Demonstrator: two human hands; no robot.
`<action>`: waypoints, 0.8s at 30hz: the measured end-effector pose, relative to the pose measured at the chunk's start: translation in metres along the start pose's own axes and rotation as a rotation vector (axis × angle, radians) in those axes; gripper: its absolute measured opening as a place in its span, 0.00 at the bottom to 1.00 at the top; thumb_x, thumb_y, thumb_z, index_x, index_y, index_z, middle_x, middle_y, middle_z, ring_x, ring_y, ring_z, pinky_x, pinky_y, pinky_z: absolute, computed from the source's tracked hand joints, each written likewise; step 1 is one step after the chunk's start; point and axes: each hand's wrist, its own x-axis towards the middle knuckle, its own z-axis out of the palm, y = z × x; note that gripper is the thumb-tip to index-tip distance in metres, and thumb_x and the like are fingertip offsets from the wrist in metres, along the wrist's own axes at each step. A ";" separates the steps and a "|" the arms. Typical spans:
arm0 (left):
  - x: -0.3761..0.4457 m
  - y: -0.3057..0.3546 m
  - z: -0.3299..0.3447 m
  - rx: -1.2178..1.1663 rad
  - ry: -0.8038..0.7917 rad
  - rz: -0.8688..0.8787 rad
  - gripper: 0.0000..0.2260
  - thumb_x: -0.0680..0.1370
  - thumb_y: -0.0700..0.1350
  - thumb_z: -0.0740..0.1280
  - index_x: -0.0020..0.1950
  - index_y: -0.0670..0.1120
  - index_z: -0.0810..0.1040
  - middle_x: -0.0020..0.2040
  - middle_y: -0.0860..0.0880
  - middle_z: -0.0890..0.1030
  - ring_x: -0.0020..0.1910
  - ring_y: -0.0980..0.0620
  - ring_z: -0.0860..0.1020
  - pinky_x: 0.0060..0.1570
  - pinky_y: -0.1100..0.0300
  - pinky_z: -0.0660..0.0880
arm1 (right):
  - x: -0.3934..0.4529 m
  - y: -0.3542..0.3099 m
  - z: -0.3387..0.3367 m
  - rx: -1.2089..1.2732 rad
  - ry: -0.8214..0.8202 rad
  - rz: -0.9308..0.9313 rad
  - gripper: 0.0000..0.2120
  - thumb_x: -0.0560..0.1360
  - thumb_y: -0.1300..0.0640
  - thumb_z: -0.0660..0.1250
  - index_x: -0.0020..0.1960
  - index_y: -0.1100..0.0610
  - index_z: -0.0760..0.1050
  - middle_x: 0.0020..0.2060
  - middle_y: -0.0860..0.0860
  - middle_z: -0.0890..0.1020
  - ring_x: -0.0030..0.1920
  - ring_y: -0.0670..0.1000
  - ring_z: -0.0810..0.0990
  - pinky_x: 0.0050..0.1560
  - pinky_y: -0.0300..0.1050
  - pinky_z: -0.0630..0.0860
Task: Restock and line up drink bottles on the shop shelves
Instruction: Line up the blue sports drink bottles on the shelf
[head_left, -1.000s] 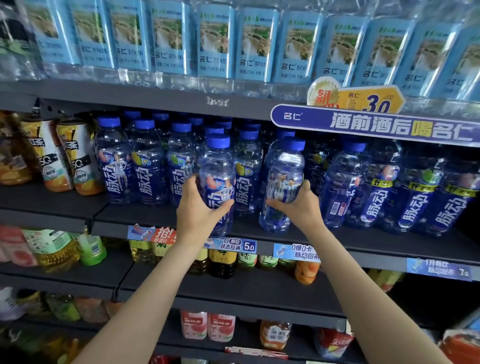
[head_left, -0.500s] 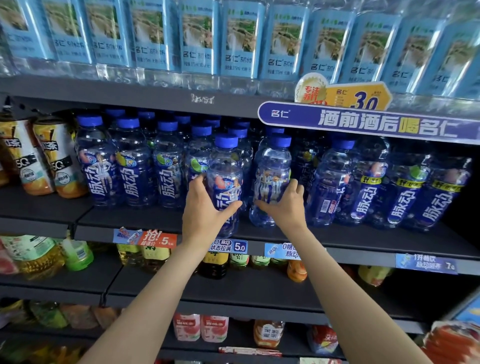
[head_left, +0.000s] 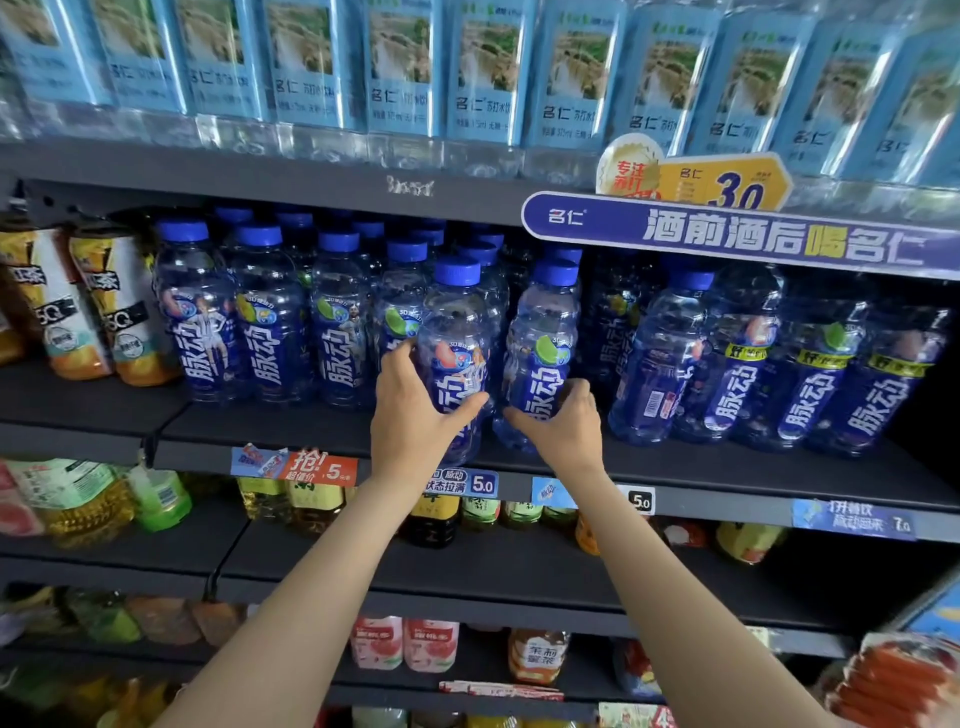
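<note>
- Left hand (head_left: 415, 415): fingers and thumb curled round the lower body of a blue-capped bottle (head_left: 457, 332); thumb lies across the blue label, fingertips wrap the bottle's left side.
- Right hand (head_left: 563, 423): fingers curled round the lower part of a second blue-capped bottle (head_left: 543, 332), thumb pointing left across its base, fingertips on the right side.
- The two held bottles stand just beside each other, both near upright, at the front of the middle shelf (head_left: 727, 470). Whether their bases touch the shelf cannot be told; the hands cover them.
- To the left: a row of like blue bottles (head_left: 270, 312), caps up, labels facing out, more ranks behind them.
- To the right: further blue bottles (head_left: 810, 364), leaning slightly, some with yellow label bands.
- Far left of the same shelf: two orange-and-white drink bottles (head_left: 93, 306).
- Shelf above: a row of clear bottles with pale blue labels (head_left: 488, 73); a purple banner strip (head_left: 753, 236) is fixed to the shelf edge, with a yellow price sign (head_left: 727, 182) above it.
- Front edge of the middle shelf: price tags (head_left: 467, 483), several reading 5.0.
- Lower shelves: mixed drinks, blurred.
</note>
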 end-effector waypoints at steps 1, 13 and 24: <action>0.000 0.000 0.000 0.002 0.003 0.000 0.36 0.67 0.54 0.75 0.67 0.41 0.63 0.62 0.46 0.69 0.62 0.47 0.70 0.52 0.54 0.72 | -0.002 -0.001 0.002 -0.025 0.028 0.013 0.34 0.67 0.48 0.75 0.62 0.62 0.62 0.59 0.56 0.70 0.57 0.55 0.73 0.47 0.43 0.68; -0.008 -0.003 -0.009 0.103 0.053 -0.070 0.40 0.66 0.54 0.75 0.71 0.44 0.59 0.65 0.45 0.67 0.63 0.45 0.70 0.53 0.52 0.72 | -0.005 -0.005 0.000 -0.193 -0.164 -0.166 0.48 0.59 0.35 0.73 0.67 0.62 0.63 0.64 0.55 0.70 0.64 0.54 0.70 0.60 0.50 0.72; 0.013 -0.069 -0.094 0.253 0.173 -0.148 0.41 0.67 0.53 0.75 0.71 0.42 0.58 0.65 0.43 0.66 0.63 0.42 0.70 0.52 0.49 0.72 | -0.039 -0.081 0.080 -0.326 -0.259 -0.257 0.49 0.65 0.33 0.68 0.70 0.64 0.55 0.72 0.58 0.60 0.67 0.57 0.69 0.58 0.50 0.72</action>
